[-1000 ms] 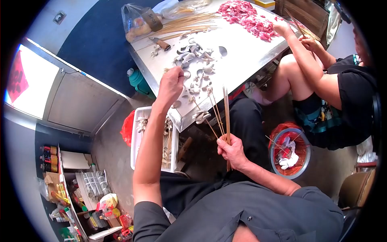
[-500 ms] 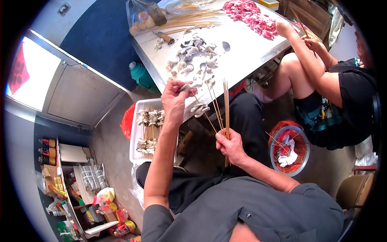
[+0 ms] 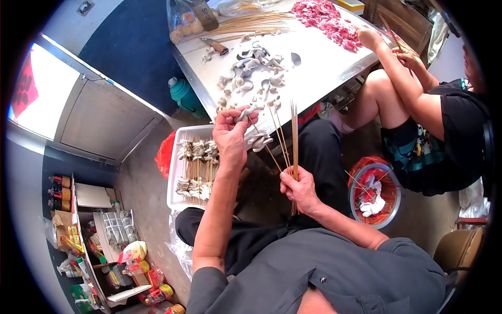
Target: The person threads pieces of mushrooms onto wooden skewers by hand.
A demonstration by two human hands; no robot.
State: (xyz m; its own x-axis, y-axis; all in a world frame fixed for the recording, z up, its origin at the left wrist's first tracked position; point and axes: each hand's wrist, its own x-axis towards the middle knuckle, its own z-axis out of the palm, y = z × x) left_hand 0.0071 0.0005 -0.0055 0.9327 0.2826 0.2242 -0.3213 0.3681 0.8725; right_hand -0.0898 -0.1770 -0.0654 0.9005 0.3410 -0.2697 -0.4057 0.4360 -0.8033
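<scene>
My left hand (image 3: 230, 131) pinches a grey mushroom piece (image 3: 246, 113) at the tip of a skewer, just off the table's near corner. Further down that skewer sits a cluster of mushroom pieces (image 3: 259, 142). My right hand (image 3: 300, 189) is closed round the lower ends of several bamboo skewers (image 3: 294, 141), which fan upward. Loose grey mushrooms (image 3: 253, 62) lie scattered on the white table (image 3: 314, 68). A white tray (image 3: 173, 191) to the left of my left arm holds rows of skewered mushrooms (image 3: 194, 187).
A co-worker's hand (image 3: 369, 38) is at the red meat pile (image 3: 327, 23); the other holds skewers. A lined bin (image 3: 396, 201) stands right, a teal jug (image 3: 184, 96) left of the table. Loose skewers (image 3: 251, 23) and a knife (image 3: 215, 46) lie at the back.
My left hand has come back from the mushrooms on the table with a piece and brought it to the skewer tip. My right hand keeps its hold on the skewers.
</scene>
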